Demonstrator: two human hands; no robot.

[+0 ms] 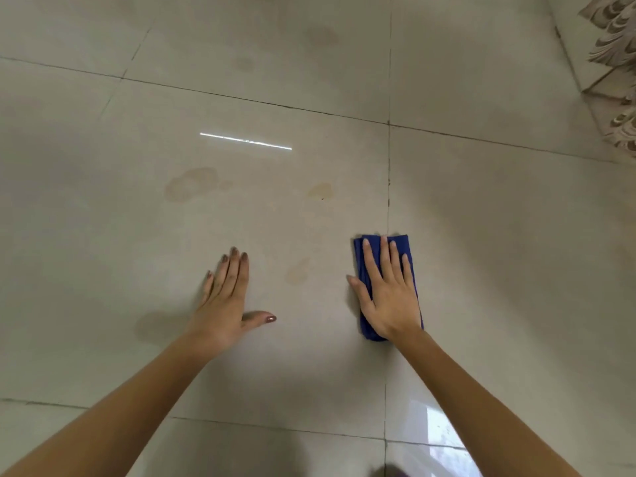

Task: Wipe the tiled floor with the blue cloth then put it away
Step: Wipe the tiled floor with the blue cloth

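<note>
A folded blue cloth (pixel 407 247) lies flat on the glossy beige tiled floor (pixel 499 218), right of centre beside a grout line. My right hand (pixel 389 290) presses down on it, palm flat and fingers spread, covering most of its middle. My left hand (pixel 225 297) rests flat on the bare tile to the left, fingers together and thumb out, holding nothing. Yellowish stains mark the floor: a large stain (pixel 192 182) ahead of my left hand, a smaller stain (pixel 320 191) further right, and a faint smear (pixel 297 271) between my hands.
A patterned beige fabric edge (pixel 616 63), like a curtain or rug, lies along the far right. Dark grout lines cross the floor. A bright strip of reflected light (pixel 246 141) shows ahead, and a window reflection (pixel 444 432) near my right forearm.
</note>
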